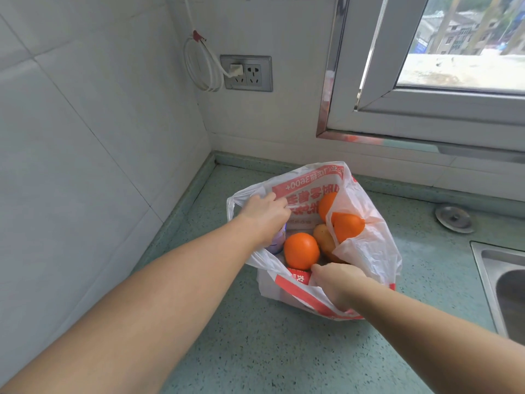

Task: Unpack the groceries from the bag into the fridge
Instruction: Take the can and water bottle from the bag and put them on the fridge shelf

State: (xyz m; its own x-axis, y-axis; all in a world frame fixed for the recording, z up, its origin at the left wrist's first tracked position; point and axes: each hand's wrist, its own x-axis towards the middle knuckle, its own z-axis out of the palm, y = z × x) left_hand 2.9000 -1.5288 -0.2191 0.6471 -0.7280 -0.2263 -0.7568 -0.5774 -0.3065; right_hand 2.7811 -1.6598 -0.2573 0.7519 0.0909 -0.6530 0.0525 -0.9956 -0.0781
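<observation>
Left hand (265, 213) grips the bag (369, 251) rim at ten o'clock, right hand (338, 282) pinches it at six; soft, thin plastic, so lift the round oranges (301, 251) gently.

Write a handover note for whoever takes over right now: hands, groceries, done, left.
Left hand grips the far-left rim of the plastic bag; right hand grips the near rim, spreading it open.
The bag sits on the counter beside the sink. Inside: three oranges, nearest, a potato, and a container mostly hidden under the left wrist.
Done: bag opened. Left: every item; no fridge in view.
</observation>
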